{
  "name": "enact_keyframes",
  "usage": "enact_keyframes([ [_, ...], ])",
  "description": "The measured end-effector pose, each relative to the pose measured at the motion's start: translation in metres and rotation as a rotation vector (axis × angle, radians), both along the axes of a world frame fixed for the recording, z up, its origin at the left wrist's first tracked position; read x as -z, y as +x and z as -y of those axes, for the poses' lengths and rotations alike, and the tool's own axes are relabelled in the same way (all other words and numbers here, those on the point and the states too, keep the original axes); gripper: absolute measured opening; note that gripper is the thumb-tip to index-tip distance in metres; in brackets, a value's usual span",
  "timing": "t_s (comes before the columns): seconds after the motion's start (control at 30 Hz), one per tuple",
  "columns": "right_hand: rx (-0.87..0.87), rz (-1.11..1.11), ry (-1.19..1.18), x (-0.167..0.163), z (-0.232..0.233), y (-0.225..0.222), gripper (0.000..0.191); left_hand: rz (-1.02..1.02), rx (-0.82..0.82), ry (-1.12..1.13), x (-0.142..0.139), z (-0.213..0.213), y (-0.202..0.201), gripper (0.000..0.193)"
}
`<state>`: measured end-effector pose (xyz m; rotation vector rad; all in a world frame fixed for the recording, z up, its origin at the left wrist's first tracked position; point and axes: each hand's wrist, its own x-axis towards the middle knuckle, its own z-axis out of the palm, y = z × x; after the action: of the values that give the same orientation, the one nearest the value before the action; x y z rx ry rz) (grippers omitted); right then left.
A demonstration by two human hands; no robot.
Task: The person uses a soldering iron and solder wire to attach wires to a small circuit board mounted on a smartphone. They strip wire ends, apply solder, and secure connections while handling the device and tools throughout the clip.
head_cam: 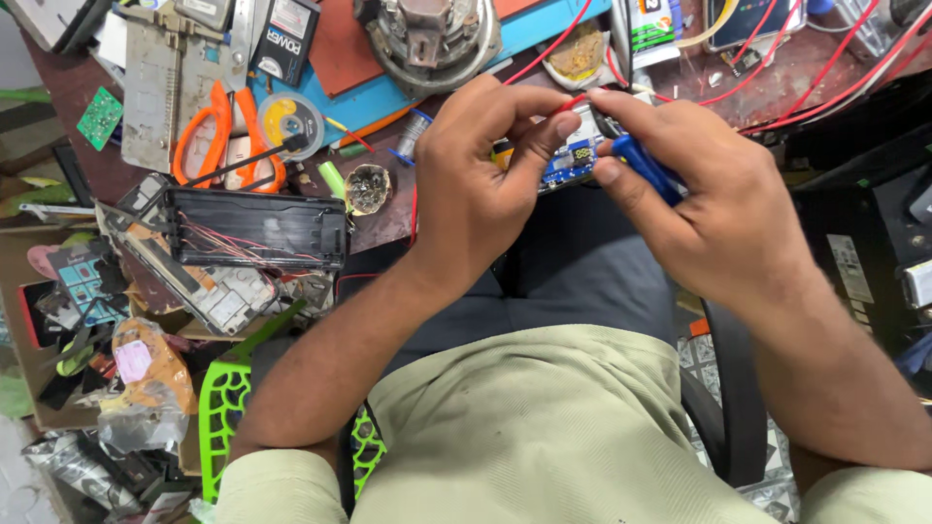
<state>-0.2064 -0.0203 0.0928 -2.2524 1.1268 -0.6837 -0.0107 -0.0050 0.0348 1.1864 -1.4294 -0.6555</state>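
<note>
Blue circuit board [571, 160], flat, pinched between both hands.

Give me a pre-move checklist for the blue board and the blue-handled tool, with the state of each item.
1. Board held firmly: ok, the left hand pinches it with thumb and fingers.
2. Tool in grip: ok, the right hand closes around its blue handle.
3. Tool tip on the right spot: cannot tell, fingers hide the tip.
4. Red wire free of the hands: not ok, it runs right to the board between the fingers.
5. Board supported: not ok, it is held in the air above the lap, off the bench.
6. Scissors out of the way: ok, they lie far to the left.
</note>
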Motion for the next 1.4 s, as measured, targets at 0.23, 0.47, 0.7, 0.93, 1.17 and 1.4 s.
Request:
enact_keyframes([
  [0.23, 0.013, -0.018, 0.021, 0.004, 0.002, 0.004, 0.04, -0.026, 0.016, -0.055, 0.0, -0.001, 0.002, 0.008],
  [0.47, 0.025, -0.067, -0.089, -0.001, -0.001, 0.007, 0.039, -0.052, 0.015, -0.047, -0.001, -0.004, 0.0, 0.007],
  [0.7, 0.001, -0.091, -0.175, -0.008, -0.001, 0.013, 0.037, -0.121, 0.018, -0.005, -0.003, -0.004, -0.005, 0.005],
  [0.93, 0.016, -0.167, -0.172, -0.005, 0.001, 0.013, 0.038, -0.098, 0.008, -0.031, -0.001, -0.004, -0.007, 0.005],
  [1.17, -0.061, -0.177, -0.27, -0.01, 0.006, 0.013, 0.037, -0.114, 0.002, -0.005, -0.003, -0.004, -0.008, 0.004],
  [1.4, -0.064, -0.219, -0.252, -0.011, 0.008, 0.012, 0.041, -0.071, -0.004, -0.071, 0.0, -0.004, -0.007, 0.007],
])
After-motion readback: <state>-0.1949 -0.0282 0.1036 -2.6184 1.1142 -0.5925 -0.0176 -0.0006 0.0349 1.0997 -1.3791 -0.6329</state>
